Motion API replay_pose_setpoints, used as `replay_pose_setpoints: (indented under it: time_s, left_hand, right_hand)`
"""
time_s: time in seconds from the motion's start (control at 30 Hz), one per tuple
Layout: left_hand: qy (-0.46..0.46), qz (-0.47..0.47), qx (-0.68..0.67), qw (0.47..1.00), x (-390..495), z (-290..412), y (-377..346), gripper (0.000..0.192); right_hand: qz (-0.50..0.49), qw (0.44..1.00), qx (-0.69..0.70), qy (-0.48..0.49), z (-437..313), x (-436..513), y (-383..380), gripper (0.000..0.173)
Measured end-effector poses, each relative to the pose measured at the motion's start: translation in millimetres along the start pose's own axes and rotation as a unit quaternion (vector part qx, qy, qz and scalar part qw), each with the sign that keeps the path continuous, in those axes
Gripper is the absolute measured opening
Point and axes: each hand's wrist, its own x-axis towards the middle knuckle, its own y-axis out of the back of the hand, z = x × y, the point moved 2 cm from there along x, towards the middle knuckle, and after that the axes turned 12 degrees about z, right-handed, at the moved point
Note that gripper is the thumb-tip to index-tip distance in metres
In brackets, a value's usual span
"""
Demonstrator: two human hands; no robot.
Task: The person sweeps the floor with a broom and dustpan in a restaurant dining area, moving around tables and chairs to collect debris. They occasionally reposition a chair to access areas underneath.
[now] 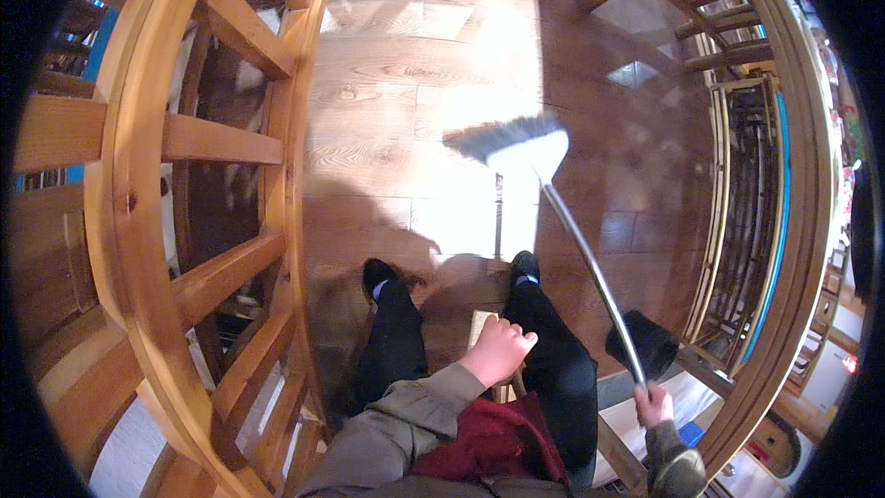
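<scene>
My right hand (653, 407) grips the upper end of a broom's metal handle (588, 252), low on the right. The handle slants up and left to a white broom head (536, 151) with grey bristles (508, 136), blurred, against the sunlit floor. In front of my body, my left hand (500, 351) is curled into a fist. Nothing shows sticking out of it, though its palm side is hidden. Behind that fist, partly covered, is a pale wooden piece (482, 326) between my legs.
Wood-plank floor (366, 145) runs ahead, with a bright sun patch. A slatted wooden frame (131, 200) rises on the left. On the right, a wooden rack (795, 221) holds thin upright panels (722, 207). A black bin-like object (643, 344) stands beside the handle. Black shoes (379, 273) flank the shadow.
</scene>
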Motion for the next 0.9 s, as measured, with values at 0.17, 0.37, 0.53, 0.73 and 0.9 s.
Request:
replay_pose_setpoints:
  time_s: [0.17,0.37,0.53,0.73,0.9]
  left_hand:
    - [0.037,-0.054,-0.016,0.998,11.3,-8.9,5.1,0.016]
    - [0.067,-0.106,-0.010,0.992,18.7,-18.8,10.3,0.021]
    - [0.071,-0.066,-0.006,0.995,14.3,-24.5,8.8,0.024]
    - [0.036,0.008,0.026,0.999,14.5,-14.4,10.5,0.011]
    - [0.026,-0.065,-0.012,0.997,16.6,-10.0,5.3,0.012]
  right_hand:
    - [0.109,0.942,0.063,0.312,-200.8,145.6,-37.0,0.027]
    - [0.015,0.923,0.123,0.364,-472.1,301.8,-60.3,0.040]
    - [0.024,0.939,0.139,0.314,-489.6,321.0,-53.1,0.049]
    - [-0.064,0.946,0.268,0.172,-275.5,309.2,-111.8,0.038]
    - [0.044,0.979,-0.071,0.185,-42.5,145.4,-121.6,0.037]
